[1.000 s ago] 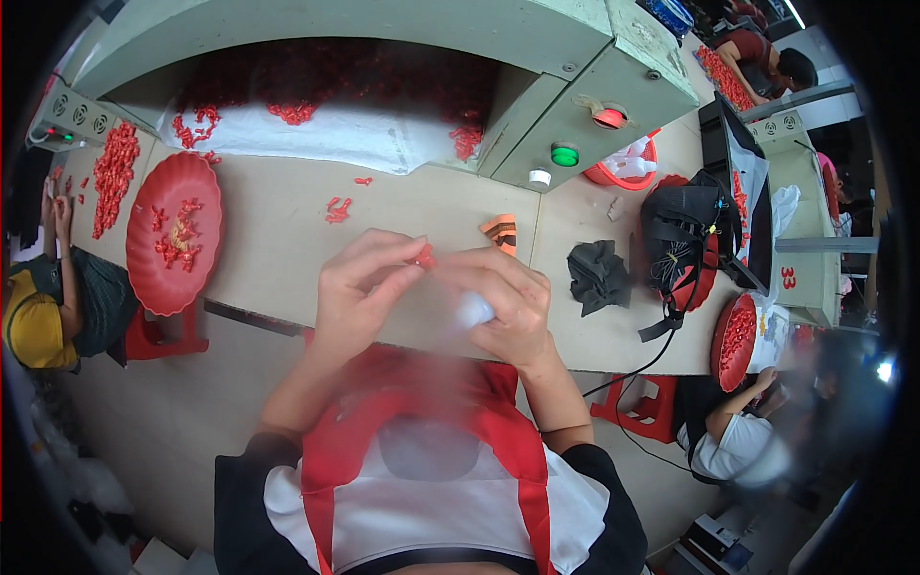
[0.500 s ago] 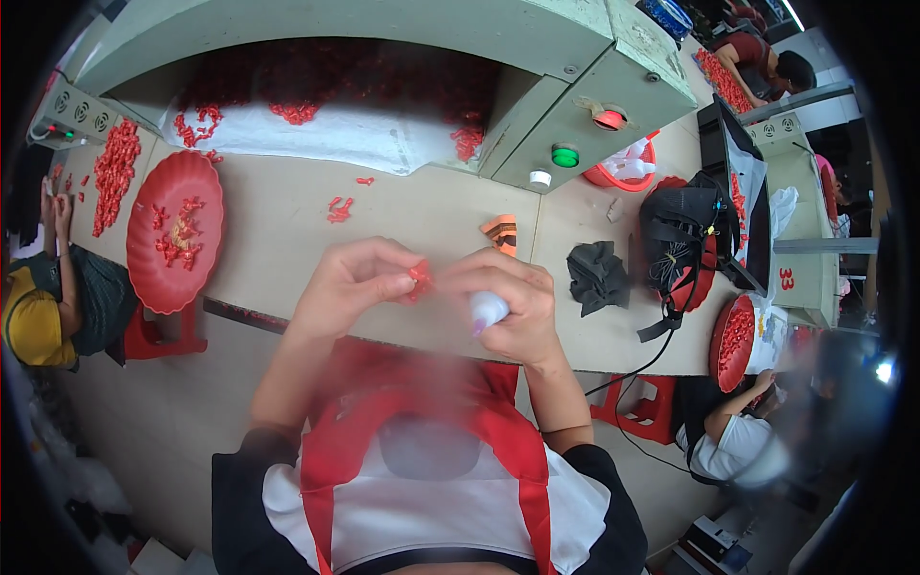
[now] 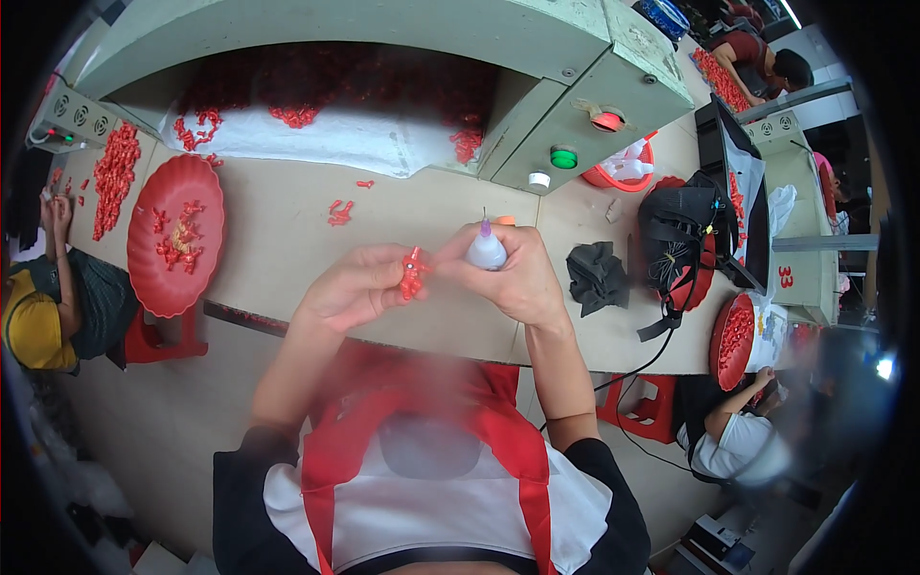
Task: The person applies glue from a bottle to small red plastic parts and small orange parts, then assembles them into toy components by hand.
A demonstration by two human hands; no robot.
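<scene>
Between the fingertips of my left hand [image 3: 356, 287] is a small red plastic figurine [image 3: 412, 274], held upright over the table's near edge. My right hand [image 3: 516, 273] wraps round a soft white squeeze bottle [image 3: 487, 251] with a purple needle tip, which points away from me. The two hands are close together, the right fingers almost at the figurine. Beyond them, a few loose red pieces [image 3: 339, 213] lie on the pale table [image 3: 278, 225]. An orange thing [image 3: 504, 221] is mostly hidden behind my right hand.
A pale green machine [image 3: 537, 105] with buttons stands at the back, red pieces on its white sheet [image 3: 364, 153]. At left is a red scalloped tray [image 3: 213, 259]; at right lie a crumpled black cloth [image 3: 598, 276] and a black bag [image 3: 676, 230]. Other people sit at both sides.
The bottle has swung from tip toward me to tip away. The figurine has turned upright in my left fingers and shows more fully. My right hand now covers most of the orange thing.
</scene>
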